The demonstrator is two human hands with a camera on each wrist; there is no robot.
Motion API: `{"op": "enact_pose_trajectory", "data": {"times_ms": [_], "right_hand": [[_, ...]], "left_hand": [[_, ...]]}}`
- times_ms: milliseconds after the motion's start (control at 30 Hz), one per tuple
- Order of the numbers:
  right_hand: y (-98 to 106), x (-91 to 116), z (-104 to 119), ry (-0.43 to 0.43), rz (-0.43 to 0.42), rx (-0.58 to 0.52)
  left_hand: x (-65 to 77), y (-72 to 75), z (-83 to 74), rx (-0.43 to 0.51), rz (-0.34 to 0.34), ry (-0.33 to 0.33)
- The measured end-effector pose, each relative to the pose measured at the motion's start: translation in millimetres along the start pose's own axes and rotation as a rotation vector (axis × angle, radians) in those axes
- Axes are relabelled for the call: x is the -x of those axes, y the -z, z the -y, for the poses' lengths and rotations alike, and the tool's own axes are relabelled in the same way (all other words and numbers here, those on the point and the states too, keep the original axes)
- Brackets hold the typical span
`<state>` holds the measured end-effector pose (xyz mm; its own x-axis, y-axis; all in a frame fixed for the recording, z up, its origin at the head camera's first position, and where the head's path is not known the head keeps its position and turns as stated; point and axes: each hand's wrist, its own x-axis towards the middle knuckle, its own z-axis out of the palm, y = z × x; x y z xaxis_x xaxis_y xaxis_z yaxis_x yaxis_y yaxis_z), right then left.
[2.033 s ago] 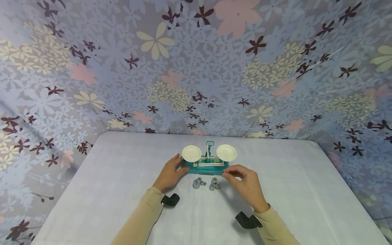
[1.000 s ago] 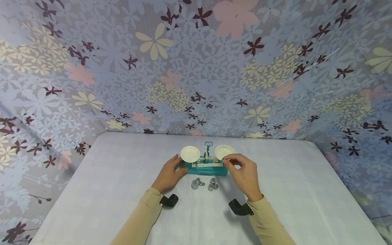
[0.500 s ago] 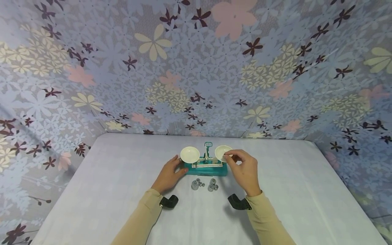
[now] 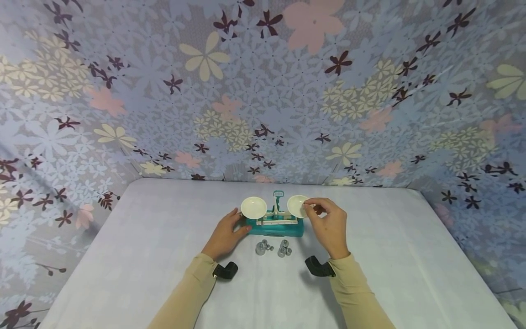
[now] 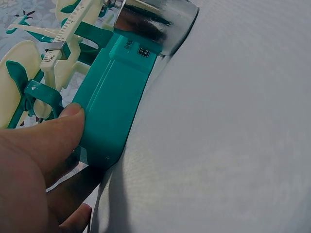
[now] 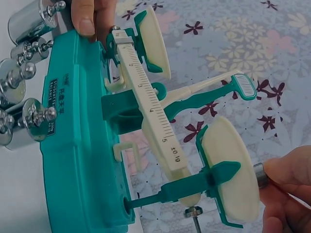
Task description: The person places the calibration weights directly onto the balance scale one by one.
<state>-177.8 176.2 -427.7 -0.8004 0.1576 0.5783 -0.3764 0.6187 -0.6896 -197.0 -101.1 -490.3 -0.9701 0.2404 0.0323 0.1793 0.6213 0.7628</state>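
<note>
A teal and cream balance scale (image 4: 276, 230) stands on the table, with a left pan (image 4: 254, 208) and a right pan (image 4: 295, 206). My left hand (image 4: 225, 234) grips the left end of its base, thumb on the front side and fingers round the end, as the left wrist view shows. My right hand (image 4: 330, 229) is at the right pan, its fingertips over the rim. In the right wrist view it pinches a small metal weight (image 6: 260, 175) right against the pan's inner face; the fingers partly hide the weight. The beam scale (image 6: 150, 104) bears printed numbers.
Two small groups of silver weights, the left group (image 4: 260, 248) and the right group (image 4: 283, 249), stand just in front of the base. A pale cloth covers the table (image 4: 172, 214). Behind it hangs a floral fabric backdrop (image 4: 263, 100).
My right hand has risen from the base's front right corner to the right pan and in over its rim, bringing the small metal weight. The left hand keeps its grip on the base.
</note>
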Motion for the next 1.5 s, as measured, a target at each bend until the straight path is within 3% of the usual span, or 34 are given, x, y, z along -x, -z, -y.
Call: {"op": "enact_pose_trajectory", "data": {"times_ms": [1500], "right_hand": [[-16,-5,-19,0.031,0.014,0.099]], "left_hand": [[-2.0,-1.1,3.1,-0.009,0.011,-0.002]]}}
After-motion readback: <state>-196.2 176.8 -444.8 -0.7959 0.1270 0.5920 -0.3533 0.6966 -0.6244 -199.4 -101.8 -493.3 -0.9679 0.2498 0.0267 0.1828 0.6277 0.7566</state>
